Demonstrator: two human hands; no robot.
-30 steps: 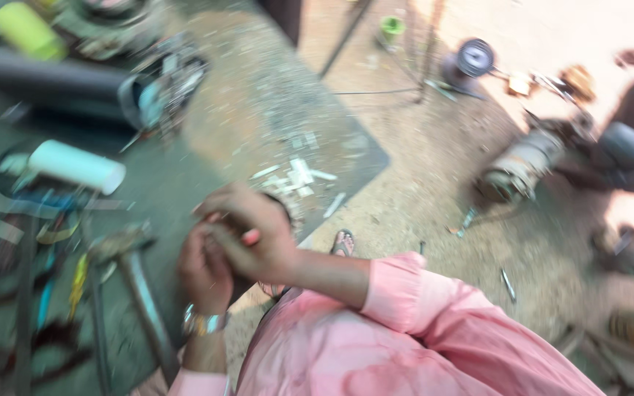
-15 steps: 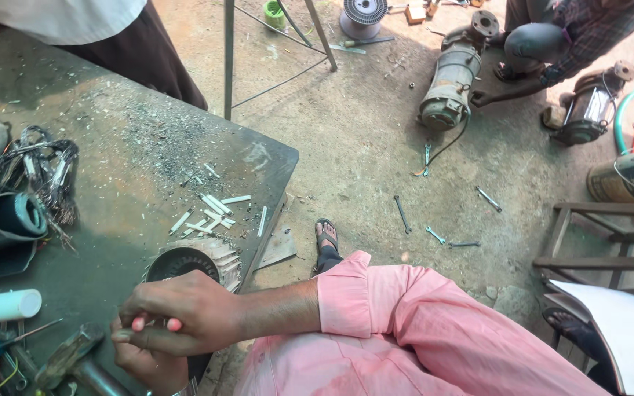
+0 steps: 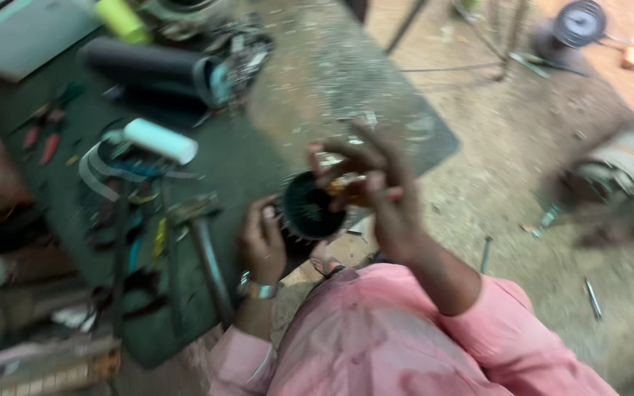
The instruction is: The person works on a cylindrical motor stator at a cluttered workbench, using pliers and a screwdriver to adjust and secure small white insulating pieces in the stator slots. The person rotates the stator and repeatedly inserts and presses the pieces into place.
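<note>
Both hands (image 3: 317,220) on stator (image 3: 308,207)

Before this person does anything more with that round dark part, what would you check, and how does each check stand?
1. Left hand steadies the round dark ribbed metal part: ok.
2. Right hand pinches a small coppery piece above it: ok, though blurred.
3. Part rests fully on the dusty grey workbench: cannot tell.
4. Grey-headed hammer lies apart from both hands: ok.
5. Piece lined up with the part's opening: cannot tell.
</note>
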